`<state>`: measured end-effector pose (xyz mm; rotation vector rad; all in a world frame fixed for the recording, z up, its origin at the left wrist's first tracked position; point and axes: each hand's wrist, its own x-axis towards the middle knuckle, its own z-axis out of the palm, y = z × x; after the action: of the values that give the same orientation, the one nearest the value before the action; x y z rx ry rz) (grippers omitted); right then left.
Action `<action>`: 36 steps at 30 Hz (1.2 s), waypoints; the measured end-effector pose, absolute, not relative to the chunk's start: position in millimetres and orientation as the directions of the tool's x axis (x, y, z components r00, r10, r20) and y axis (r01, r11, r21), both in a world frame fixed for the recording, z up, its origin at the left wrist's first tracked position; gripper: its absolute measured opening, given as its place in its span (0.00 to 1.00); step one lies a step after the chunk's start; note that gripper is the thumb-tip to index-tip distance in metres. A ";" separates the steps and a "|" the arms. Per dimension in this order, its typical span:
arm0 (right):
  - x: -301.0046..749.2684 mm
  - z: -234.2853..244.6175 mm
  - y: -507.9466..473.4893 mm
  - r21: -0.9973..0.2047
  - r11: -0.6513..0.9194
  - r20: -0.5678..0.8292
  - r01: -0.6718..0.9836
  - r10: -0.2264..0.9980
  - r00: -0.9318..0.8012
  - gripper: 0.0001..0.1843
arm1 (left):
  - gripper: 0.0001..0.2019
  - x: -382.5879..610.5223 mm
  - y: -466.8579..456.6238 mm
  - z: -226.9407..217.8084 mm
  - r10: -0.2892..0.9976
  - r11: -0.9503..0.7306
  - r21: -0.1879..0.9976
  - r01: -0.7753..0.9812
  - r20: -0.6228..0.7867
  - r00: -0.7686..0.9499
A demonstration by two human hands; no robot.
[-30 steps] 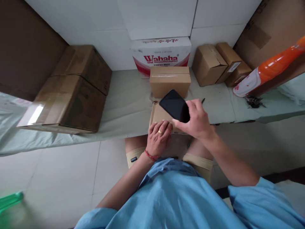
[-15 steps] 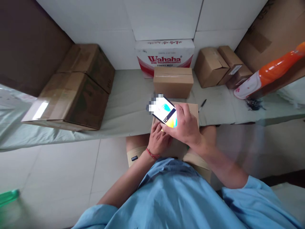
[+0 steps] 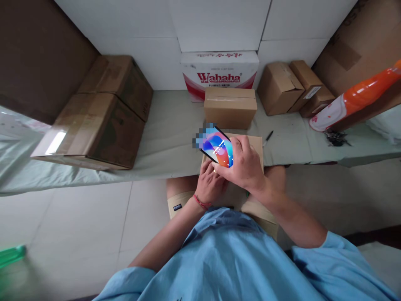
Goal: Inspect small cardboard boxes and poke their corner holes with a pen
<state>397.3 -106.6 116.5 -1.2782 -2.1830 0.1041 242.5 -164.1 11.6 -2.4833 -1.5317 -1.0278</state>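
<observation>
A smartphone with a bright multicoloured screen is gripped by my right hand, thumb along its near edge and fingers round the right end. Pixelation covers its far left corner. Just below the phone, my left hand, a red bracelet on its wrist, lies with its fingers extended and slightly apart. Its fingertips are at the near edge of a flat light-brown cardboard piece, partly beneath the phone. Whether they touch the phone is hard to see.
A small brown carton stands before a Wahaha water box. Taped cartons sit left, smaller boxes right. A pen, keys and an orange-and-white bottle lie right on the cloth-covered table.
The phone's screen went from mostly white to a blue, pink and orange picture. Both hands keep nearly the same place and hold. The camera view shifted slightly.
</observation>
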 end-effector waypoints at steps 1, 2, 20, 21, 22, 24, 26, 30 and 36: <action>398.4 117.1 -105.8 -0.352 0.529 0.455 0.772 0.817 -0.353 0.36 | 0.09 243.0 -164.0 13.9 0.771 -0.509 0.268 0.818 0.564 0.295; 400.9 118.0 -104.3 -0.351 0.521 0.453 0.778 0.822 -0.346 0.37 | 0.09 243.8 -164.0 17.1 0.764 -0.509 0.243 0.826 0.570 0.302; 648.9 59.6 -5.8 -0.197 -0.488 -0.011 0.850 0.868 0.496 0.52 | 0.27 250.8 -166.9 39.9 0.822 -0.478 0.271 0.836 0.474 0.317; 655.5 54.9 -3.5 -0.192 -0.505 -0.023 0.841 0.859 0.511 0.53 | 0.26 250.7 -166.9 40.0 0.820 -0.482 0.269 0.834 0.474 0.321; 660.5 50.9 -1.0 -0.189 -0.520 -0.033 0.833 0.851 0.524 0.54 | 0.26 250.6 -166.8 40.1 0.819 -0.483 0.268 0.833 0.474 0.323; 666.3 44.8 4.4 -0.193 -0.535 -0.037 0.822 0.841 0.539 0.55 | 0.26 250.8 -166.2 40.8 0.821 -0.480 0.267 0.835 0.471 0.322; 668.0 41.1 9.9 -0.198 -0.537 -0.024 0.820 0.839 0.544 0.55 | 0.25 251.2 -165.9 42.8 0.827 -0.476 0.274 0.836 0.462 0.319; 661.0 41.5 12.4 -0.213 -0.500 -0.008 0.839 0.860 0.510 0.50 | 0.22 246.3 -171.5 48.4 0.800 -0.502 0.337 0.797 0.531 0.279; 611.1 41.8 -42.4 -0.441 -0.152 0.105 0.885 0.970 0.219 0.30 | 0.16 199.6 -189.1 29.1 0.828 -0.080 0.715 0.694 0.436 -0.353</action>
<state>611.1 -42.4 41.8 -2.0920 -1.7146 0.2831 199.6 -189.1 29.1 -1.8572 -2.2201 -1.5501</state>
